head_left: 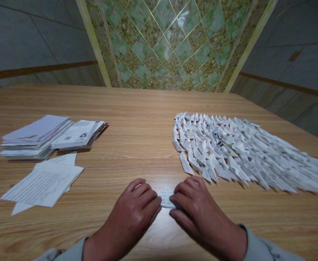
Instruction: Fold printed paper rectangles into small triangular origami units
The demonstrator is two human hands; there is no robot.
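Observation:
A small piece of folded printed paper (166, 195), peaked at the top, lies on the table between my hands. My left hand (137, 207) grips its left end, fingers curled together and the tips hidden behind the knuckles. On the right end, my right hand (195, 203) has its fingers bent over the paper, with the thumb low at the near edge. Just beyond my right hand spreads a large group of folded paper boats (224, 150), standing in tight rows. Most of the held piece's two ends is covered by my fingers.
Loose printed sheets (43, 183) lie on the left of the wooden table (126, 145). Behind them are a tall stack of paper (36, 134) and a lower stack of printed sheets (79, 134). A tiled wall (164, 43) stands beyond the table's far edge.

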